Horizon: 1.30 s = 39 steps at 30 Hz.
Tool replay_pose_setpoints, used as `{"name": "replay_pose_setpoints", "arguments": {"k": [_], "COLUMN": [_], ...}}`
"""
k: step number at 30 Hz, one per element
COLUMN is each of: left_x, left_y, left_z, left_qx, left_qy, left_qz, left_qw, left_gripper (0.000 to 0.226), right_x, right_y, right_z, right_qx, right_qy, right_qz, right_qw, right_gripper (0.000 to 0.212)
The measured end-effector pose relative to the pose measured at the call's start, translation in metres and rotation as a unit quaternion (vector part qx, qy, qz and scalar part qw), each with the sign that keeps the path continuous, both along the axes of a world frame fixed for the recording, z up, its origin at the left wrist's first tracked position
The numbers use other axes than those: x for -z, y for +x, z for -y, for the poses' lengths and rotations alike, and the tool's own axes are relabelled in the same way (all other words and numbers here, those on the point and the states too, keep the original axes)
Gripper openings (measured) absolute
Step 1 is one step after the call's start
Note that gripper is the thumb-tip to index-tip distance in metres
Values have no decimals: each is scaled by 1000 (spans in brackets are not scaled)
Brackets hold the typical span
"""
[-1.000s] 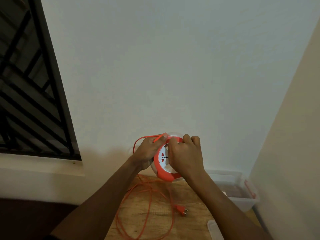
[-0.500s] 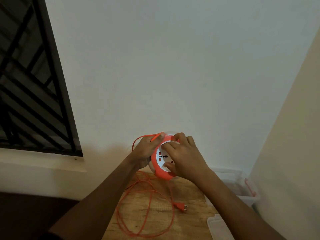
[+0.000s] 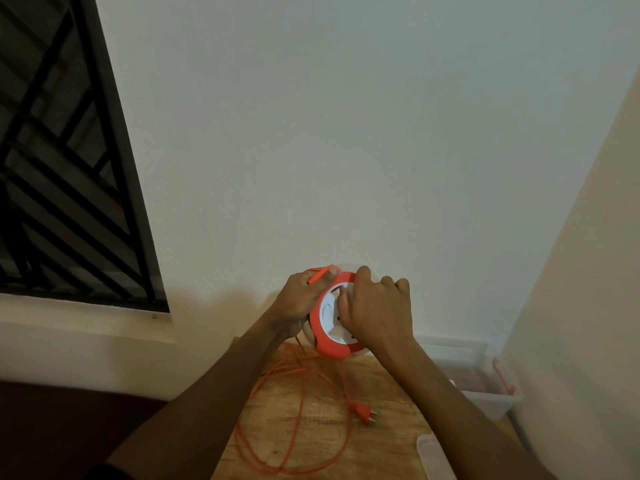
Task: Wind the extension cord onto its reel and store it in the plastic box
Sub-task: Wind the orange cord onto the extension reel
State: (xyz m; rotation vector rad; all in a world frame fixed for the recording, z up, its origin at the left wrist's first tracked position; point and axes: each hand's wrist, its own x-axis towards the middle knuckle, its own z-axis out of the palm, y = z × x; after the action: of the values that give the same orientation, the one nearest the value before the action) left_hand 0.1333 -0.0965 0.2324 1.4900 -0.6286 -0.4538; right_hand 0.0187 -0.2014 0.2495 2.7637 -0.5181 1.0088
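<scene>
Before you stands one pale wall [image 3: 346,133], with one dark barred window [image 3: 62,150] at your left. Below it lies one wooden counter [image 3: 391,427], its far edge against the wall.

At the counter's right end sits one clear plastic box [image 3: 485,393] with a red latch on its side. It stands open, and something dark shows through its walls — too blurred to name. One clear lid [image 3: 434,457] lies flat on the counter near you, just this side of the box.

You hold one reel [image 3: 329,341] up above the counter's far edge, orange-rimmed with a white socket face turned toward you. Your left hand [image 3: 299,301] grips its left rim, fingers wrapped around the back, and its thumb pins a short length of orange cord at the top. Your right hand [image 3: 377,311] covers the right half of the face, fingers closed over the reel's top edge.

One orange extension cord [image 3: 301,403] hangs from the reel and lies in loose loops on the counter — not yet wound. Its one plug [image 3: 363,412], two pins pointing right, rests on the wood between the loops and the box.
</scene>
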Motion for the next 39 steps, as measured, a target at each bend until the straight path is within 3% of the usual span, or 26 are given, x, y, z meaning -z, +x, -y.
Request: {"name": "replay_pose_setpoints", "arguments": {"k": [4, 9, 14, 20, 26, 30, 34, 39], "left_x": [4, 3, 2, 3, 0, 4, 4, 3], "left_y": [0, 6, 6, 5, 2, 0, 0, 0], "left_z": [-4, -11, -10, -9, -8, -7, -5, -1], "left_qx": [-4, -1, 15, 23, 30, 21, 9, 6], "left_qy": [-11, -31, -35, -45, -37, -30, -49, -43], "left_qz": [-12, -30, -17, -17, -9, -18, -35, -25], "left_qw": [1000, 999, 999, 999, 999, 999, 998, 999], "left_gripper": [43, 32, 39, 33, 41, 52, 38, 41], "right_x": [7, 3, -5, -6, -1, -7, -9, -12], "right_y": [2, -8, -16, -13, -6, -3, -1, -1], "right_z": [4, 13, 12, 5, -1, 2, 2, -4], "right_qx": [-11, -121, -244, -181, -129, -59, -28, -56], "right_qy": [42, -41, -95, -111, -140, -78, -53, -60], "right_qz": [-7, -3, -96, -116, -46, -9, 17, 40], "right_qw": [999, 992, 960, 970, 981, 995, 998, 996], "right_gripper": [35, 19, 37, 55, 63, 55, 27, 29]}}
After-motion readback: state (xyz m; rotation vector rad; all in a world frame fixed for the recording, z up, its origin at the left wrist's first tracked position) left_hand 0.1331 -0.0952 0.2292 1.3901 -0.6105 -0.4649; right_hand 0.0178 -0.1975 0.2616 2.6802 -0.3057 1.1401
